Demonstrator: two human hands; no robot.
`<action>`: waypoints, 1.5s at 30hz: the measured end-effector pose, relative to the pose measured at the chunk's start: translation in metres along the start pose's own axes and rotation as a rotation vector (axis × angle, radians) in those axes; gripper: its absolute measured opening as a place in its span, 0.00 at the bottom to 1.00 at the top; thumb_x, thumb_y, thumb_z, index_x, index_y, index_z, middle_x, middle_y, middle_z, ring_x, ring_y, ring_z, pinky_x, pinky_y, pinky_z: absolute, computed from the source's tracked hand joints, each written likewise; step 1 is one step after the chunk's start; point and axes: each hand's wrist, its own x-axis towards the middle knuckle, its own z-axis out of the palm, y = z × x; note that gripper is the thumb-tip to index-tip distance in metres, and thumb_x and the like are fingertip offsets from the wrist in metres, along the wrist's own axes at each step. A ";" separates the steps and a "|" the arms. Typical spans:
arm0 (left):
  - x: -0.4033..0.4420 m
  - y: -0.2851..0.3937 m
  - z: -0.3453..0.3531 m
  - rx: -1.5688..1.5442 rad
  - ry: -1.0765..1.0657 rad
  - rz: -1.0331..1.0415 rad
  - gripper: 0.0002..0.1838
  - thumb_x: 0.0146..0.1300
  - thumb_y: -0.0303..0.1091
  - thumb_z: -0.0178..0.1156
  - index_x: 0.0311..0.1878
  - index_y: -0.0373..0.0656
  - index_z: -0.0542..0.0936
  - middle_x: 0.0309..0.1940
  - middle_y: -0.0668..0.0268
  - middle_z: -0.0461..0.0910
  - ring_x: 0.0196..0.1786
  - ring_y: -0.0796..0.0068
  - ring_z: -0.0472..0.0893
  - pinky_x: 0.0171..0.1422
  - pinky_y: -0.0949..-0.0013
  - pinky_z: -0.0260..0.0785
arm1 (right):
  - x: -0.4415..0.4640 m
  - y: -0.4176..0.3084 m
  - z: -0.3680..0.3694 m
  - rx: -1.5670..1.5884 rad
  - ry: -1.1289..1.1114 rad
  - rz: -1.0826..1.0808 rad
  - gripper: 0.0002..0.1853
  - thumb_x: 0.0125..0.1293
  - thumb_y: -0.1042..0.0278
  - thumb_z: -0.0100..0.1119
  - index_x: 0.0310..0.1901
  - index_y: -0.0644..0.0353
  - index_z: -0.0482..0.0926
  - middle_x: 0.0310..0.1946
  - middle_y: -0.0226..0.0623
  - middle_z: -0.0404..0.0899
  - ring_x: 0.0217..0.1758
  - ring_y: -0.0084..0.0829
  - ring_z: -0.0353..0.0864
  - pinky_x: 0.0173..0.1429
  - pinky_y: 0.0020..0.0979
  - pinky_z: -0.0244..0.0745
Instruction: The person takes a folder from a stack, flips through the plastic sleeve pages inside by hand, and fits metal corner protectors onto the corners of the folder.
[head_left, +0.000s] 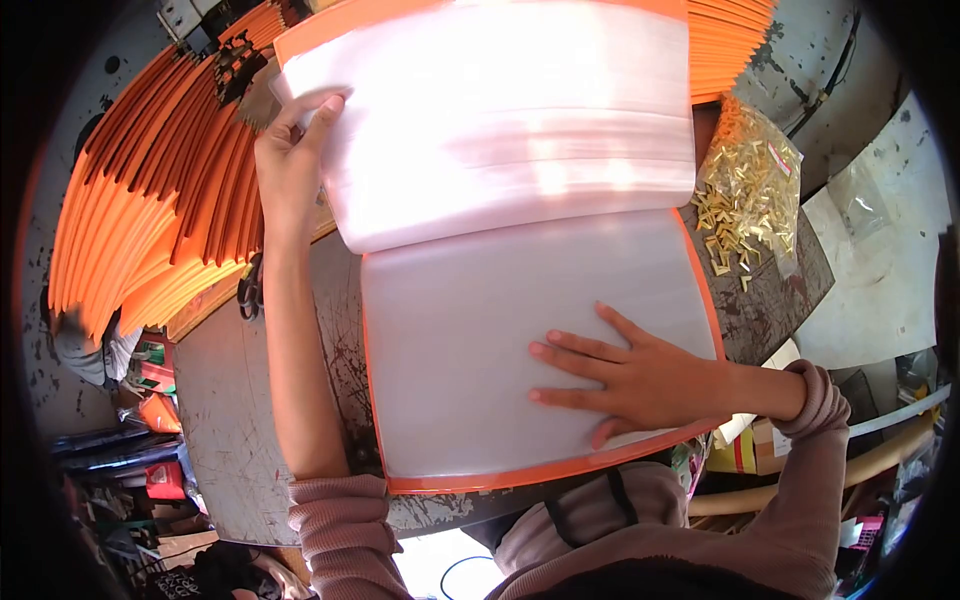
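An orange folder [540, 478] lies spread open before me, filled with clear plastic pages [480, 330]. The upper part is a thick, shiny bundle of plastic pages [510, 130], its surface washed out by glare. My left hand [292, 150] pinches that bundle's left edge between thumb and fingers. How many sheets it grips is hidden. Flat on the lower page rests my right hand [635, 375], fingers spread and holding nothing.
Fanned orange folders [170, 190] stand at the left, with more orange folders [730, 45] at the upper right. Small gold metal corners [745, 215] spill from a plastic bag onto the worn tabletop [240, 420]. A black-handled tool [250, 290] lies beside my left forearm.
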 end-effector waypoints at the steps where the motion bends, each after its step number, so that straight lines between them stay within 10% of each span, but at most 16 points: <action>1: 0.000 0.001 0.000 -0.005 -0.009 0.019 0.10 0.61 0.36 0.63 0.41 0.41 0.85 0.26 0.77 0.76 0.25 0.90 0.61 0.30 0.84 0.55 | 0.000 0.003 0.002 -0.015 0.034 -0.002 0.36 0.63 0.41 0.49 0.70 0.43 0.55 0.73 0.35 0.45 0.76 0.34 0.44 0.71 0.57 0.48; 5: 0.000 0.002 -0.002 0.016 -0.018 0.012 0.10 0.61 0.36 0.63 0.41 0.41 0.85 0.27 0.75 0.77 0.27 0.90 0.65 0.32 0.84 0.58 | 0.005 0.021 -0.006 -0.109 0.148 -0.040 0.28 0.65 0.45 0.49 0.65 0.45 0.65 0.68 0.33 0.59 0.73 0.34 0.55 0.70 0.55 0.52; 7: -0.001 0.006 -0.001 -0.033 -0.024 -0.041 0.12 0.61 0.37 0.63 0.43 0.39 0.84 0.29 0.72 0.77 0.30 0.87 0.69 0.35 0.81 0.62 | 0.008 0.038 -0.043 0.430 0.003 0.142 0.17 0.67 0.51 0.48 0.53 0.46 0.76 0.55 0.34 0.75 0.63 0.35 0.69 0.67 0.48 0.59; 10: 0.002 -0.002 -0.005 -0.131 -0.004 -0.074 0.16 0.64 0.40 0.59 0.47 0.36 0.81 0.34 0.69 0.78 0.36 0.84 0.73 0.40 0.78 0.67 | 0.028 0.063 -0.121 0.075 0.037 0.466 0.12 0.67 0.58 0.45 0.42 0.47 0.80 0.42 0.33 0.80 0.51 0.35 0.75 0.61 0.38 0.65; 14: 0.002 0.001 -0.007 -0.392 0.111 -0.122 0.26 0.69 0.50 0.48 0.51 0.31 0.75 0.48 0.61 0.77 0.54 0.74 0.73 0.53 0.70 0.69 | 0.067 0.113 -0.162 -0.392 0.488 0.555 0.10 0.66 0.60 0.51 0.37 0.57 0.76 0.34 0.39 0.78 0.39 0.40 0.76 0.42 0.39 0.70; 17: 0.008 -0.009 -0.026 -0.567 -0.257 -0.056 0.22 0.69 0.45 0.52 0.51 0.33 0.77 0.46 0.63 0.78 0.47 0.78 0.76 0.50 0.73 0.68 | 0.087 0.115 -0.154 -0.377 0.776 0.386 0.12 0.60 0.69 0.54 0.25 0.69 0.77 0.25 0.54 0.77 0.33 0.48 0.78 0.38 0.45 0.70; 20: -0.001 0.002 -0.008 -0.057 -0.060 0.059 0.16 0.63 0.39 0.61 0.46 0.34 0.80 0.37 0.66 0.81 0.37 0.83 0.76 0.42 0.77 0.67 | 0.090 0.094 -0.130 -0.894 1.204 0.268 0.10 0.59 0.64 0.53 0.37 0.62 0.76 0.38 0.46 0.76 0.44 0.42 0.75 0.45 0.44 0.70; 22: -0.001 0.000 -0.004 -0.053 -0.002 -0.011 0.12 0.61 0.33 0.64 0.43 0.35 0.82 0.32 0.68 0.82 0.32 0.85 0.76 0.37 0.79 0.66 | 0.073 0.072 -0.085 -0.799 1.014 0.131 0.27 0.55 0.60 0.54 0.59 0.56 0.71 0.59 0.45 0.66 0.59 0.35 0.69 0.57 0.43 0.65; 24: -0.001 -0.001 -0.001 -0.033 0.019 0.013 0.11 0.61 0.34 0.63 0.42 0.36 0.82 0.31 0.68 0.81 0.30 0.85 0.76 0.34 0.80 0.66 | 0.043 0.025 -0.058 -0.230 0.785 -0.037 0.25 0.62 0.57 0.56 0.58 0.59 0.72 0.55 0.42 0.72 0.58 0.40 0.71 0.56 0.45 0.64; 26: 0.000 -0.001 0.000 -0.083 0.061 0.005 0.11 0.63 0.34 0.61 0.43 0.37 0.83 0.29 0.70 0.81 0.29 0.85 0.75 0.34 0.80 0.66 | 0.024 -0.012 -0.040 -0.094 -0.060 -0.110 0.49 0.52 0.36 0.59 0.70 0.53 0.53 0.72 0.47 0.46 0.75 0.45 0.46 0.70 0.55 0.48; 30: 0.002 -0.006 -0.004 -0.178 0.048 -0.062 0.11 0.64 0.35 0.60 0.43 0.38 0.83 0.30 0.70 0.80 0.30 0.85 0.75 0.36 0.79 0.66 | 0.004 -0.006 -0.012 0.106 -0.169 -0.071 0.58 0.44 0.29 0.59 0.73 0.49 0.44 0.74 0.45 0.36 0.78 0.42 0.35 0.72 0.59 0.39; 45: 0.003 -0.004 -0.006 -0.230 -0.008 -0.060 0.13 0.64 0.36 0.60 0.44 0.36 0.81 0.33 0.68 0.80 0.34 0.84 0.76 0.39 0.78 0.68 | -0.001 0.003 0.003 0.050 -0.062 -0.163 0.44 0.56 0.35 0.51 0.72 0.40 0.49 0.74 0.33 0.40 0.77 0.33 0.38 0.73 0.58 0.40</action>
